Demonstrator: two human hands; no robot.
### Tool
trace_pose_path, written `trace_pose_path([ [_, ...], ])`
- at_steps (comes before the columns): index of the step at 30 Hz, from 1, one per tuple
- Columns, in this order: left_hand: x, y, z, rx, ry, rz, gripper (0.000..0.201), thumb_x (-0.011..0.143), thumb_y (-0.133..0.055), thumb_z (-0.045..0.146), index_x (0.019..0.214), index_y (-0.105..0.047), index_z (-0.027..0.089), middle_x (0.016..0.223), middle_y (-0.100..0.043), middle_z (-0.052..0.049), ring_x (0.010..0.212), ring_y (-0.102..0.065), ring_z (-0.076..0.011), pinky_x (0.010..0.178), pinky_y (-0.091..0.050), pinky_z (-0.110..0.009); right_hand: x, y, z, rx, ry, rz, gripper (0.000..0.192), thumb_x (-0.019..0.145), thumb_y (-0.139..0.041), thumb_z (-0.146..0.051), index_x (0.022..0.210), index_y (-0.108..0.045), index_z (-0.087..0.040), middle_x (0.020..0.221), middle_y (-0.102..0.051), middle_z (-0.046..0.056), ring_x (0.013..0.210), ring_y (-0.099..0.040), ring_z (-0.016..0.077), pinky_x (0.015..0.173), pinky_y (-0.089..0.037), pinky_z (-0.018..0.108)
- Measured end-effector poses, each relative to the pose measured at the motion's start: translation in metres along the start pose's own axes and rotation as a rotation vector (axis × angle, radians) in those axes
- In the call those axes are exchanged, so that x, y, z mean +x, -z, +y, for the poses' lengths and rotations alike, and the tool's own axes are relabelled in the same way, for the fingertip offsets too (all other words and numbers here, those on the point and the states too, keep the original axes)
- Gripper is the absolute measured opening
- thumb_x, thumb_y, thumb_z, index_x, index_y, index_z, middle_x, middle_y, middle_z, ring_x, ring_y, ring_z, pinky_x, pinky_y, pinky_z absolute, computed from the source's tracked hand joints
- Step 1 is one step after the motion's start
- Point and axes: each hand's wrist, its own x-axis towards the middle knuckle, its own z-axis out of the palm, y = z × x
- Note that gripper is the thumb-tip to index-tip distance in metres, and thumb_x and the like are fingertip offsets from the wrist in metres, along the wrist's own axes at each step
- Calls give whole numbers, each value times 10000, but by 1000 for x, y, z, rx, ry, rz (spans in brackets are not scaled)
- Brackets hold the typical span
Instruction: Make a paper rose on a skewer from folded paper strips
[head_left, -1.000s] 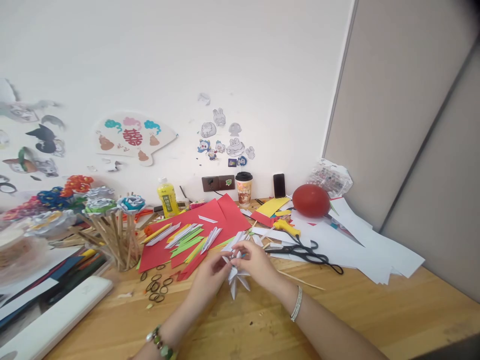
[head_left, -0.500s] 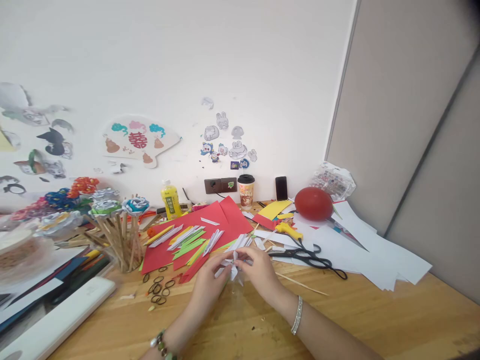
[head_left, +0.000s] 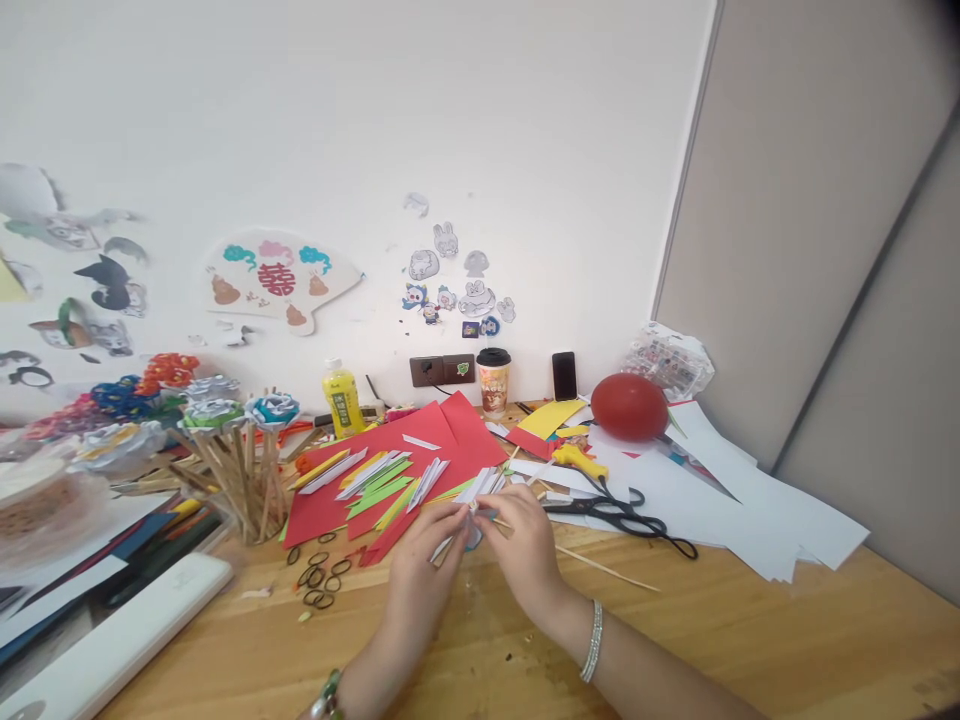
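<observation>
A small white folded paper piece (head_left: 472,538) is pinched between my two hands above the table's front middle. My left hand (head_left: 429,555) has thumb and fingertips closed on its left side. From the right, my right hand (head_left: 521,545) grips it the same way, fingertips nearly meeting the left ones. Most of the paper is hidden behind the fingers. Just beyond lie folded strips in white (head_left: 429,481), green (head_left: 379,494) and yellow, on red paper sheets (head_left: 469,440). Black rubber bands (head_left: 319,580) are scattered left of my left hand.
Black-handled scissors (head_left: 622,516), a yellow glue gun (head_left: 581,461) and a thin stick (head_left: 607,568) lie right of my hands. A red balloon (head_left: 630,407), white sheets (head_left: 780,515), a lidded cup (head_left: 493,385) and a yellow bottle (head_left: 343,400) stand or lie behind. Paper flowers on sticks (head_left: 247,480) stand left.
Both hands have turned slightly and their fingertips have drawn closer together. The white paper has turned with them, and less of its points shows now.
</observation>
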Motion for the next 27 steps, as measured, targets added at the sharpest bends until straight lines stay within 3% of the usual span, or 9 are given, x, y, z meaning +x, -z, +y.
trace_pose_path([
  [6, 3, 2, -1, -72, 103, -36, 136, 791, -558, 300, 786, -641, 192, 825, -674, -54, 795, -637, -190, 763, -527, -318, 2, 2, -2, 9, 47, -57, 102, 768, -648, -123, 806, -664, -217, 803, -652, 30, 831, -554, 188, 742, -448, 311],
  [13, 17, 12, -2, -225, 233, -270, 128, 753, -567, 301, 746, -596, 177, 749, -631, -36, 710, -589, -173, 676, -489, -285, 12, 7, 0, -67, 50, -167, 132, 697, -732, -223, 667, -605, -205, 724, -626, 2, 805, -512, 190, 774, -374, 329],
  [17, 21, 15, -7, -345, 322, -386, 210, 710, -634, 358, 742, -578, 159, 719, -594, -21, 671, -561, -154, 624, -455, -264, 18, 11, -1, 28, -134, -349, 153, 649, -740, -197, 616, -590, -190, 686, -614, -17, 769, -534, 167, 717, -378, 278],
  [22, 21, 16, -9, -427, 488, -505, 339, 632, -706, 445, 726, -569, 149, 658, -583, 8, 631, -548, -138, 614, -428, -257, 18, 11, 3, 335, -443, -526, 169, 618, -715, -224, 638, -557, -167, 634, -560, -40, 613, -509, 112, 588, -383, 227],
  [27, 18, 11, -24, -413, 616, -646, 369, 559, -754, 432, 703, -581, 140, 637, -618, 5, 615, -566, -137, 614, -420, -258, 11, 3, 24, 452, -544, -646, 196, 597, -726, -252, 665, -568, -157, 615, -531, -44, 579, -480, 92, 555, -367, 209],
])
